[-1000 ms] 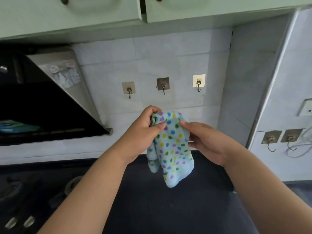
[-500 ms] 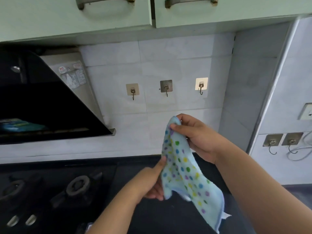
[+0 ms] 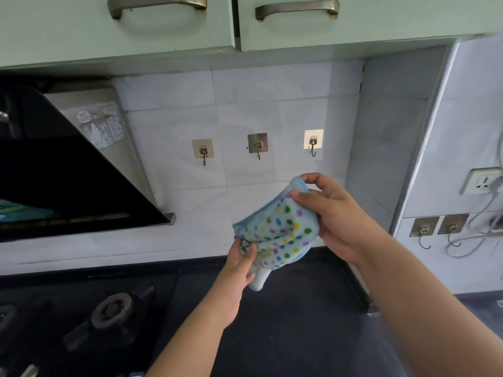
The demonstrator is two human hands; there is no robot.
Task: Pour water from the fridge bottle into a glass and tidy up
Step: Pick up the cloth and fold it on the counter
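Since half a second ago, the left hand (image 3: 239, 263) has risen from the cloth's lower part to gather its bottom edge, and the spotted cloth (image 3: 280, 232), then hanging long toward the near right, is now bunched into a short fold between both hands. The right hand (image 3: 336, 217) has its grip clamped on the upper corner, thumb in front and fingers behind; the left grip is closed on the lower gathered edge. The cloth is held in the air above the dark tabletop (image 3: 285, 322), just below and slightly left of the right-hand wall hook (image 3: 313, 146); the middle hook (image 3: 258, 148) and left hook (image 3: 203, 153) are also bare. A stove burner (image 3: 119, 312) sits at near left. No bottle or glass is in view.

Assessment: pouring appears finished; the person is in the tidying stage, probably folding the cloth or seeking a loop for a hook. No loop is discernible.
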